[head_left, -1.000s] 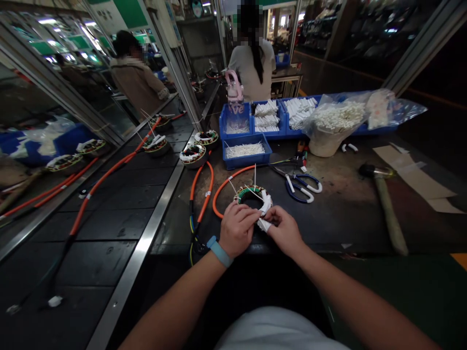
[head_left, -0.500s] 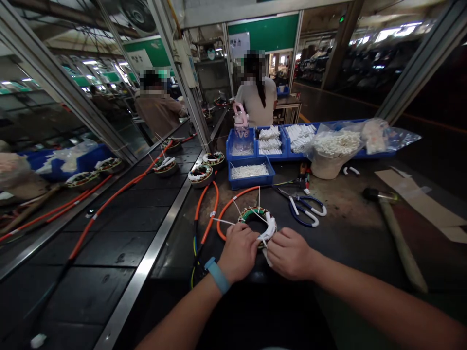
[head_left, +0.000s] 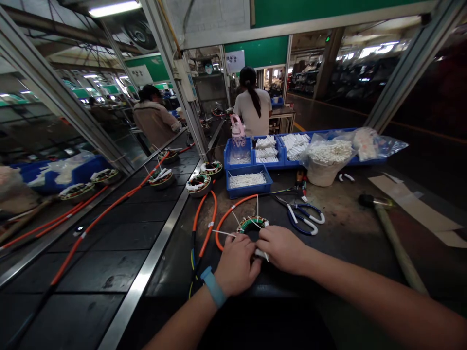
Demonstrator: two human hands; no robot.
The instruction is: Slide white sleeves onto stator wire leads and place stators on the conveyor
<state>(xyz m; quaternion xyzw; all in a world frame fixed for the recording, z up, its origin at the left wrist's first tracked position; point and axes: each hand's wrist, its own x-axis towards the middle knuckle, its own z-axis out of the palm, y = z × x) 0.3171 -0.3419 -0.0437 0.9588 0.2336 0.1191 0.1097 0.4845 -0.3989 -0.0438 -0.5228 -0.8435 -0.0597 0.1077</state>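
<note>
A small ring-shaped motor stator (head_left: 251, 223) with green and copper windings lies on the dark bench in front of me, an orange cable (head_left: 228, 216) looping out of it. My left hand (head_left: 237, 265), with a blue wristband, rests on its near edge with fingers curled. My right hand (head_left: 280, 249) covers its right side and pinches a white sleeve piece (head_left: 261, 253) on the windings. Thin white ties stick up from the ring.
Blue-handled scissors (head_left: 304, 218) and a mallet (head_left: 390, 228) lie to the right. Blue bins (head_left: 249, 187) of white parts and a plastic bag (head_left: 330, 153) stand behind. More stators (head_left: 199, 183) sit on the conveyor at left. Two people work further back.
The camera has tilted up, so the bench sits lower in view. My right hand has slid left over the stator's right side; both hands stay on it.
</note>
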